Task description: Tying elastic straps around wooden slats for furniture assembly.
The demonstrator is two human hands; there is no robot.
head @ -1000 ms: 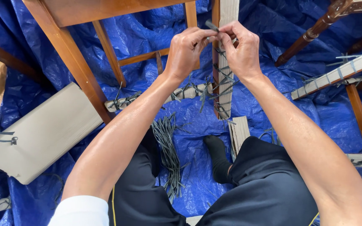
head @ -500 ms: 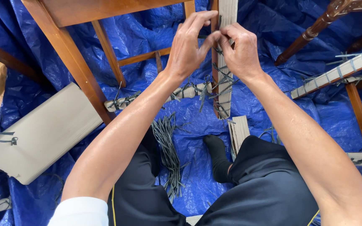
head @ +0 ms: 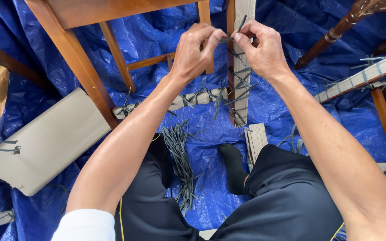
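Pinching one dark tie (head: 228,39) between both hands: your left hand (head: 196,49) and right hand (head: 264,49) are together, clamped on it at the upper part of the cardboard-wrapped leg (head: 241,85). Several ties already sit lower on that leg and on the rail (head: 188,100). A spare bundle (head: 180,163) lies on the tarp (head: 287,27), so more seems left.

Counts of what lay on the blue tarp

Two hands (head: 197,51) (head: 264,49) were up; one loose bundle of dark ties (head: 179,163), one flat cardboard sheet (head: 45,143), three cardboard-wrapped chair rails (head: 240,62) (head: 188,100) (head: 358,80) and one socked foot (head: 233,167) showed.
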